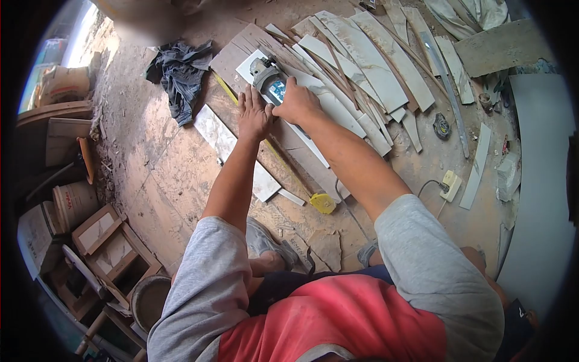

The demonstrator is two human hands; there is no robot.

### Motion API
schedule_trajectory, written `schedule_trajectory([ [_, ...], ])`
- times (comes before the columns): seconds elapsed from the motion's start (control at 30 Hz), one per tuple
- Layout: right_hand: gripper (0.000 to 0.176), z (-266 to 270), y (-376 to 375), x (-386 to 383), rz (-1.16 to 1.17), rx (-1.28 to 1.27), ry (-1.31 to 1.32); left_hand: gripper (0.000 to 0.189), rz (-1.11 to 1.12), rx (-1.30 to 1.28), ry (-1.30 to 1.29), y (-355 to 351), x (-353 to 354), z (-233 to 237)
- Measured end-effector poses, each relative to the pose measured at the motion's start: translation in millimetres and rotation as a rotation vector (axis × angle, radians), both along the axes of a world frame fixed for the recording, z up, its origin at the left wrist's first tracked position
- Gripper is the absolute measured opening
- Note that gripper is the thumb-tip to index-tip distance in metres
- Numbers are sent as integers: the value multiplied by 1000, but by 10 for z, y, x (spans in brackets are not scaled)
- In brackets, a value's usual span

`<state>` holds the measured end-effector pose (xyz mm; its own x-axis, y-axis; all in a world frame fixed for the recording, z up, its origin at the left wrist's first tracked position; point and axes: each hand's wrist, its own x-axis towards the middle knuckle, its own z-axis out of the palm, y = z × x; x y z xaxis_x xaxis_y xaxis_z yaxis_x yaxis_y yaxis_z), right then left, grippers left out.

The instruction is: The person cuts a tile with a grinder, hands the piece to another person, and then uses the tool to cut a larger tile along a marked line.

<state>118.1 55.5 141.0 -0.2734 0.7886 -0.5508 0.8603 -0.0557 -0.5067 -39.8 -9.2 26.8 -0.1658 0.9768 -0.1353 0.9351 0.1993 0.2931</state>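
Two hands at work here: the right hand [297, 104] is wrapped tight around the grinder [268, 77], which sits on a white tile [246, 63] on the floor. The left hand [253, 114] lies flat just beside the grinder, fingers spread, holding nothing. Cut strips [368, 60] pile up right of the grinder, and a dark rag [178, 75] lies to its left.

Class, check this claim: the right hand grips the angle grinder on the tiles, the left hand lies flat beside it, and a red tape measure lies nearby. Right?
Not quite: the tape measure is yellow, not red, as the head view shows. The right hand does grip the angle grinder on the tiles; the left hand lies flat beside it.
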Motion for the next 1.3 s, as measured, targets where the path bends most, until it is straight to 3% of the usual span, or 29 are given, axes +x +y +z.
schedule_trajectory([
  [0.43,83,-14,-121,123,-1,-7,-15,75,8,89,-74,-22,19,35],
  [0.6,76,-49,-184,167,-33,50,7,75,-17,97,-53,-20,5,21],
  [0.9,79,-35,-258,270,-21,26,-1,73,-107,139,18,-5,-12,15],
  [1.3,71,-35,-379,399,-14,14,-18,75,-52,118,-6,0,-77,-163],
])
